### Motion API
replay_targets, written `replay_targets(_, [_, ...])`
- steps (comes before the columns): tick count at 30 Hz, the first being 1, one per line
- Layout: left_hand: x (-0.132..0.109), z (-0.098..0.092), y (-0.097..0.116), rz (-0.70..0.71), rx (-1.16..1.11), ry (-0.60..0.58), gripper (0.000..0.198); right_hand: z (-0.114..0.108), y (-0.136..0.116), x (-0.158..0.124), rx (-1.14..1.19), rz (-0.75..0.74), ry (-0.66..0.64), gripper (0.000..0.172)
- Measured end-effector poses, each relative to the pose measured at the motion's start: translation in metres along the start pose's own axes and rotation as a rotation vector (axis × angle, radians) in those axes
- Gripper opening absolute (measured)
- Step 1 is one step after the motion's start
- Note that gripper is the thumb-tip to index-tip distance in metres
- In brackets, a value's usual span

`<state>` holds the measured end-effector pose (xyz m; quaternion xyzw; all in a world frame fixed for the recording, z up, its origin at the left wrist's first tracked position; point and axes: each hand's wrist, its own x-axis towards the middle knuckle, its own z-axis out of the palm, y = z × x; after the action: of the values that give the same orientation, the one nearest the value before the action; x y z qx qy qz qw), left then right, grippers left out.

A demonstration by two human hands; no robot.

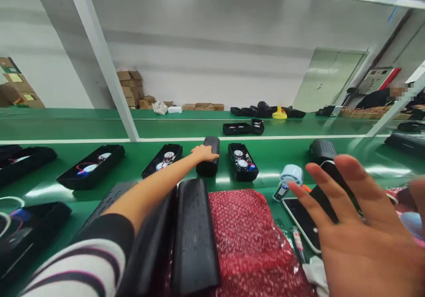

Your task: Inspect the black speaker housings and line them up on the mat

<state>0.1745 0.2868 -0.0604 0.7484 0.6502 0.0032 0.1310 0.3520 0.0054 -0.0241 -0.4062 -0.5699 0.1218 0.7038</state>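
At 12 o'clock, the person's left hand (203, 153) lies over the top of a black ribbed cylinder (206, 168), and whether it grips cannot be told. At 4 o'clock, the right hand (361, 239) is open with fingers spread, blurred and cut off by the frame, partly hiding a smartphone (300, 221). Red bubble wrap (245, 239) lies at 6 o'clock on a green workbench (275, 155), beside an open black case (243, 162).
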Motion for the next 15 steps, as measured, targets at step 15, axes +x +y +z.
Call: replay_targets(15, [-0.240, 0.003, -0.062, 0.087, -0.475, -0.621, 0.101, 0.109, 0.099, -0.088, 0.157, 1.139, -0.580, 0.032])
